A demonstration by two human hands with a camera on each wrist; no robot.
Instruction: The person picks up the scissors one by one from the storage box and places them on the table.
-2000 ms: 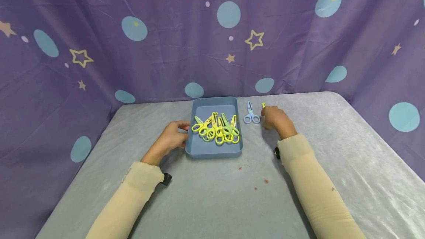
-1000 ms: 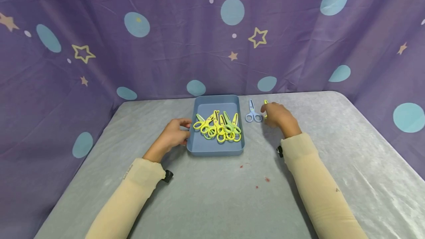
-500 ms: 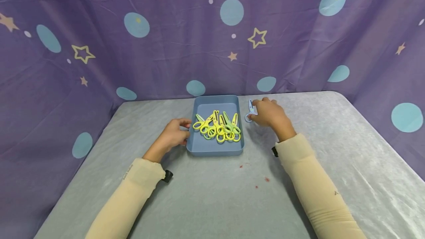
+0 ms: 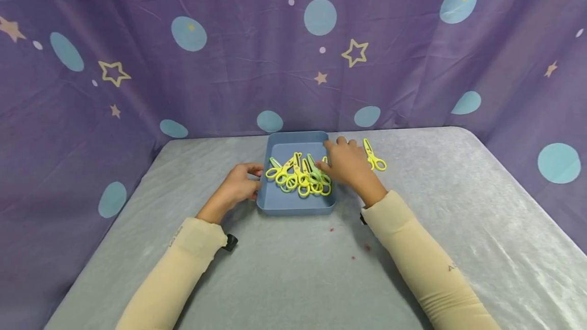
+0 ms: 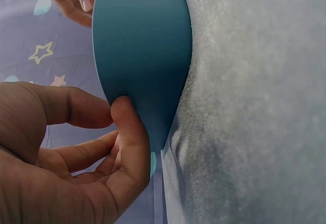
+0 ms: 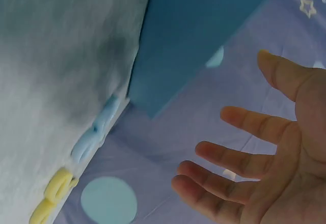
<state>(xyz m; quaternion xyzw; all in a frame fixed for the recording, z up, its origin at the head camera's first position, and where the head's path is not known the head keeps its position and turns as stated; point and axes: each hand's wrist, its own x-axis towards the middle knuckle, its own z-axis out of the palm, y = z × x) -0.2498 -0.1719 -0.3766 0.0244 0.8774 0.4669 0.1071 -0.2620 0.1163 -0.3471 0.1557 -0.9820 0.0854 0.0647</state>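
Note:
A shallow blue tray (image 4: 298, 212) holds several yellow and green scissors (image 4: 293, 174). My left hand (image 4: 238, 183) is at its left wall; in the left wrist view, thumb and a bent finger meet at the rim, pinching it. Over the tray's right edge is my right hand (image 4: 346, 163), its fingers spread and nothing in them. Light-blue scissors (image 6: 94, 130) lie on the table beside the tray in the right wrist view; the hand hides them from the head view. Further right lies a yellow pair of scissors (image 4: 373, 156), partly covered by the right hand.
A grey cloth covers the table (image 4: 284, 279), with a few small red marks near the middle. Behind and around it hangs a purple curtain (image 4: 238, 80) with stars and blue spots.
My right hand has moved left from the yellow scissors, past the light-blue pair, to the tray's right edge. The yellow scissors are uncovered. My left hand and the tray stay in place.

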